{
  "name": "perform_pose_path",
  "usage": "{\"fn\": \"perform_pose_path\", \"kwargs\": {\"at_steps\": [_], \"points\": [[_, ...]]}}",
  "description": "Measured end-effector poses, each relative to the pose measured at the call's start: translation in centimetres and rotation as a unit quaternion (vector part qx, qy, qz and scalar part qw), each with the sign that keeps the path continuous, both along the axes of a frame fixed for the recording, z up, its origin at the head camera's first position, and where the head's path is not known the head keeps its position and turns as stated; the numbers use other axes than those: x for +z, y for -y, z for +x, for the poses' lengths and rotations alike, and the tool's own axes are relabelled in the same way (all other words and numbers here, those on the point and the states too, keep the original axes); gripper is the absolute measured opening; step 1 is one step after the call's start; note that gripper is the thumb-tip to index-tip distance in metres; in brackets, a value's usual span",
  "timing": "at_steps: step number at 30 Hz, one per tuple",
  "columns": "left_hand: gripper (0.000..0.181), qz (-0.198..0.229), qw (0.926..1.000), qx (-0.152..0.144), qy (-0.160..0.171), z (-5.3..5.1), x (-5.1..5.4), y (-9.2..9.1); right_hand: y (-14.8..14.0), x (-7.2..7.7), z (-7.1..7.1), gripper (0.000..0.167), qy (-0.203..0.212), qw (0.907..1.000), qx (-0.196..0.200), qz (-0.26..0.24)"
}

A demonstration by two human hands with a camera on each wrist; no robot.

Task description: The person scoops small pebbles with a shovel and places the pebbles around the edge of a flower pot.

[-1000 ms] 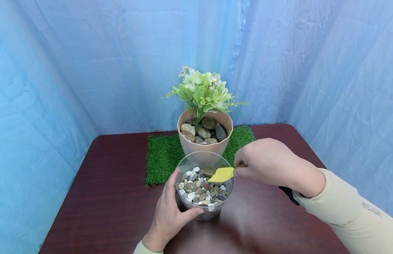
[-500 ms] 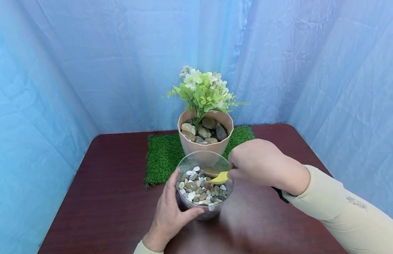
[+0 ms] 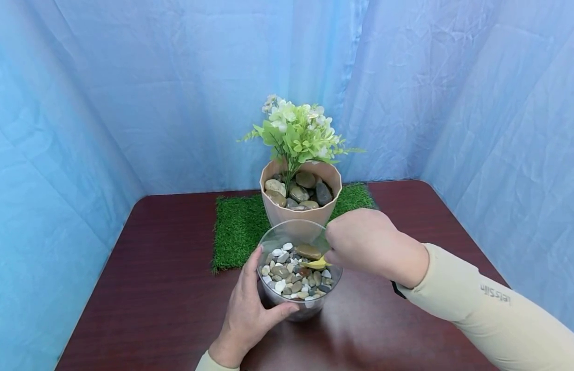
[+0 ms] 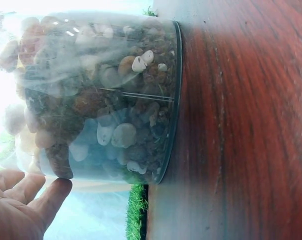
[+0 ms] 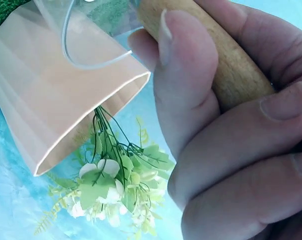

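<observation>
A clear plastic container (image 3: 310,311) of mixed pebbles (image 3: 293,281) stands on the table near its middle. My left hand (image 3: 249,309) holds its left side, thumb on the near wall and fingers along the left; the left wrist view shows fingertips against the clear wall (image 4: 141,172). My right hand (image 3: 363,245) grips a small trowel by its wooden handle (image 5: 236,62), fingers curled round it. The trowel's yellow blade (image 3: 316,263) is inside the container at the pebbles, its tip by a reddish stone. The right hand covers the handle in the head view.
Directly behind the container is a peach flowerpot (image 3: 298,219) with large stones and a white-flowered plant (image 3: 298,131). The pot stands on a green turf mat (image 3: 238,232). Blue curtains (image 3: 198,93) hang around the dark red wooden table (image 3: 152,288).
My right hand has moved left and slightly down, bringing the trowel blade lower among the pebbles, so less yellow shows. The left hand and container stay in place.
</observation>
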State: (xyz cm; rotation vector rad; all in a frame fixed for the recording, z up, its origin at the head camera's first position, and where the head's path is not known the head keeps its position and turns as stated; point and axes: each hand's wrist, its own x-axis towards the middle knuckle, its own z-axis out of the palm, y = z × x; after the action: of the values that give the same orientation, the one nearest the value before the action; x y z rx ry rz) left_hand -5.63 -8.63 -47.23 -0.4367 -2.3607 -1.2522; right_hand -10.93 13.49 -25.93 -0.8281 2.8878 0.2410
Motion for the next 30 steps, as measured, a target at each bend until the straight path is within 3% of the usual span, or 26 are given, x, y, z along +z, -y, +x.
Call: {"fn": "perform_pose_path", "kwargs": {"at_steps": [15, 30], "points": [[0.125, -0.006, 1.0, 0.004, 0.0, 0.0, -0.1, 0.0, -0.5, -1.4, -0.1, 0.039, -0.031, 0.9991, 0.002, -0.028], [0.127, -0.004, 1.0, 0.0, 0.007, -0.1, -0.1, 0.0, -1.5, -2.8, -0.8, 0.038, 0.005, 0.9966, -0.007, -0.082]]}}
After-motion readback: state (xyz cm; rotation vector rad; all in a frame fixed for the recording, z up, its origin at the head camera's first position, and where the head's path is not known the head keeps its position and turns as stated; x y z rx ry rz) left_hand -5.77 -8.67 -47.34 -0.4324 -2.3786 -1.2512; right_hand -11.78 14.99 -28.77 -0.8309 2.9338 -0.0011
